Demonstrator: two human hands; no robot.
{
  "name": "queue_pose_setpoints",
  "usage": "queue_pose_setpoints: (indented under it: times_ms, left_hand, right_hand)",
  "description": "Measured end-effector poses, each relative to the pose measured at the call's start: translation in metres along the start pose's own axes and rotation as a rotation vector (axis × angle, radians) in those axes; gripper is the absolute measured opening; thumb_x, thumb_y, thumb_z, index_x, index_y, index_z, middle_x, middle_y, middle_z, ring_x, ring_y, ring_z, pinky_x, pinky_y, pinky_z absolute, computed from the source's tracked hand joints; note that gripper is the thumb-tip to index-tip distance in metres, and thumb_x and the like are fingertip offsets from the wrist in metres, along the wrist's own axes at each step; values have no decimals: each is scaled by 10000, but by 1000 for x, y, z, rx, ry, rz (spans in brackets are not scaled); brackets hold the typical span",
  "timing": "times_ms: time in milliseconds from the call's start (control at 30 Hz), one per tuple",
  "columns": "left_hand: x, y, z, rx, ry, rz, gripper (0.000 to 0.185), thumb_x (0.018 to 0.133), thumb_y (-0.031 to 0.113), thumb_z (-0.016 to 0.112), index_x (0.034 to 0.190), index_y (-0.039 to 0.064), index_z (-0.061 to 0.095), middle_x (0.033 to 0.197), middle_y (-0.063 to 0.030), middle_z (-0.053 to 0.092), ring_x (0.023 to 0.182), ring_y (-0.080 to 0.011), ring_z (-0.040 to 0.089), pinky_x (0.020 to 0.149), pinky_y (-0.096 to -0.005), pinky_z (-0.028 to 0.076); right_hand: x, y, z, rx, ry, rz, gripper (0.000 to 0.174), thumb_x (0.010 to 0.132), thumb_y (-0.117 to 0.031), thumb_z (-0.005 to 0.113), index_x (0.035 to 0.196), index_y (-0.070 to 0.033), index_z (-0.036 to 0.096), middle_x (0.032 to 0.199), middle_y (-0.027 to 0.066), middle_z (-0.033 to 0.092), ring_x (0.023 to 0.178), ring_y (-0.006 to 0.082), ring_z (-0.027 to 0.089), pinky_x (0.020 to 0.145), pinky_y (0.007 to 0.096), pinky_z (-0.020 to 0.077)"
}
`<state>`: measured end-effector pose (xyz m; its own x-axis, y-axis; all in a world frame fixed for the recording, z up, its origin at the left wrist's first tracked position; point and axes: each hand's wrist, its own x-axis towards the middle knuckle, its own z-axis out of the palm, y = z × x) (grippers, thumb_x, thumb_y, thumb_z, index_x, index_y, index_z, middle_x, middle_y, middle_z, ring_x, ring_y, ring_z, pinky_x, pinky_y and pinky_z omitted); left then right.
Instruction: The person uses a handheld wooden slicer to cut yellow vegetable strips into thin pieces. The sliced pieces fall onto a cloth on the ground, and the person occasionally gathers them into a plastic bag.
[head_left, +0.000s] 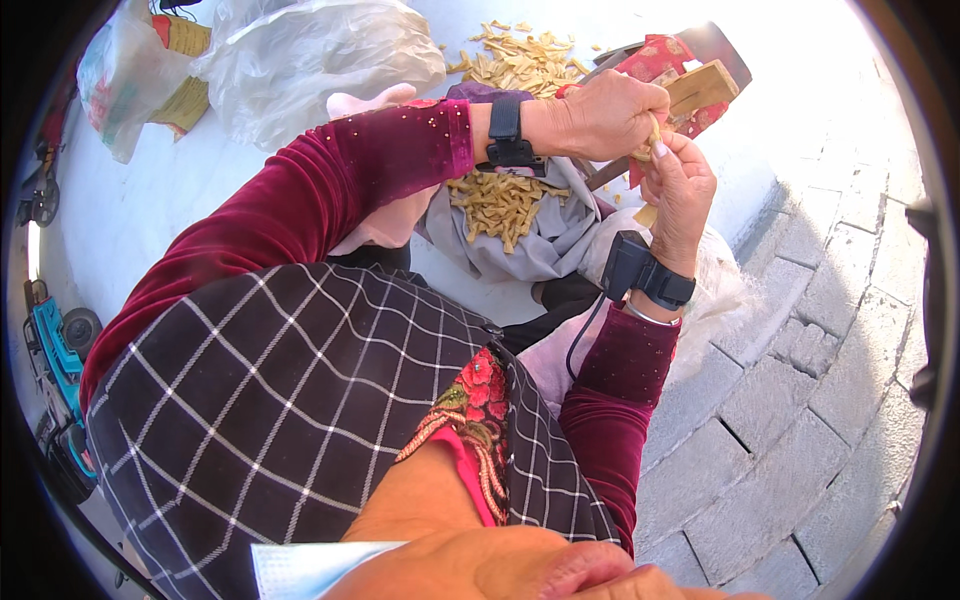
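Observation:
At the upper right my left hand (611, 112) and my right hand (679, 180) meet, both gripping one pale yellow strip (651, 141) between their fingertips. Another flat yellowish piece (645, 216) shows under my right palm. Just beyond the hands, a wooden block (701, 86) rests on red patterned cloth (709, 118) over a wooden stand. Below my left wrist, a heap of twisted yellow pieces (499, 206) lies on grey cloth (540, 255). Farther off, flatter yellow strips (525, 64) are piled on the white surface. What the strips are made of I cannot tell.
A large clear plastic bag (315, 60) and a smaller plastic bag (124, 90) lie at the upper left. A whitish sack (712, 270) sits beside my right wrist. Grey paving blocks (772, 397) cover the right side. A blue wheeled object (60, 345) stands at the far left.

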<state>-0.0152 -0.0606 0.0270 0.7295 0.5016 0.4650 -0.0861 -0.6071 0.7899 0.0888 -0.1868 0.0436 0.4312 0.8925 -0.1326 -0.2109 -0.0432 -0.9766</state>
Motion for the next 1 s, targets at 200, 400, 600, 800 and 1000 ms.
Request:
queue_pose_setpoints:
  times_ms: [200, 400, 600, 800, 1000]
  left_hand:
    - [3, 1, -5, 75, -2, -59, 106, 723, 115, 622, 743, 21, 578, 583, -97, 576, 543, -197, 586, 523, -312, 454]
    - [5, 3, -15, -15, -276, 82, 214, 737, 194, 646, 668, 14, 551, 535, -103, 516, 487, -202, 533, 469, -324, 406]
    - [9, 1, -33, -997, -624, -372, 310, 907, 243, 557, 650, 69, 538, 488, 32, 456, 368, -48, 387, 385, -192, 299]
    - [3, -3, -44, -1322, -711, -457, 331, 937, 278, 499, 680, 72, 530, 480, 28, 441, 383, -54, 405, 405, -190, 337]
    - [9, 1, -53, -71, -562, -79, 391, 920, 415, 488, 786, 52, 545, 588, -48, 529, 527, -150, 514, 509, -270, 396]
  right_hand:
    - [-3, 1, -11, 550, -193, -32, 169, 878, -63, 559, 988, 64, 564, 670, 8, 519, 484, 23, 354, 426, 170, 289]
    - [-2, 5, -4, 238, 38, -144, 165, 893, -48, 523, 996, 71, 570, 658, 9, 509, 488, 32, 359, 425, 179, 288]
    - [-6, -3, -1, 360, -17, -159, 216, 900, -132, 552, 984, 66, 570, 577, -27, 437, 465, 24, 323, 429, 176, 257]
    - [-22, -13, -33, -82, 53, -260, 164, 843, -102, 632, 908, 49, 638, 615, -13, 496, 500, 47, 392, 463, 188, 289]
    - [-20, -5, -28, -260, 144, -210, 103, 822, -73, 658, 846, 27, 659, 645, -10, 542, 563, 53, 444, 513, 182, 329]
